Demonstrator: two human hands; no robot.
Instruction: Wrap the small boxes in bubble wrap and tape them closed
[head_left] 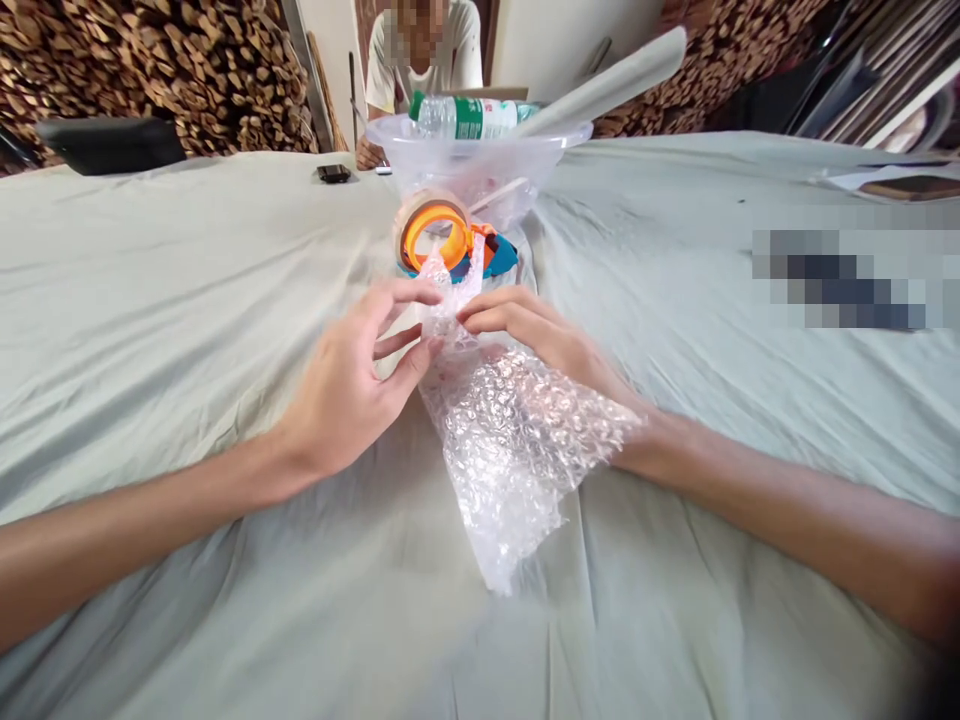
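A clear sheet of bubble wrap (pixel 510 430) hangs between my hands, its loose end spreading toward me over my right wrist. My left hand (pixel 360 370) holds its left edge, thumb and fingers curved around the bunched upper part. From the other side, the fingers of my right hand (pixel 536 330) are closed on the bubble wrap; its thumb is hidden behind the sheet. Just beyond my fingertips stands a tape dispenser (pixel 457 240) with an orange hub, a roll of tape and a blue part. The upper end of the bubble wrap overlaps its front.
Behind the dispenser is a translucent basin (pixel 480 160) holding a green-labelled bottle (pixel 472 117) and a long white roll (pixel 607 85) that juts right. A person (pixel 424 60) sits across the cloth-covered table (pixel 225 260). A small black object (pixel 334 174) lies at the far left.
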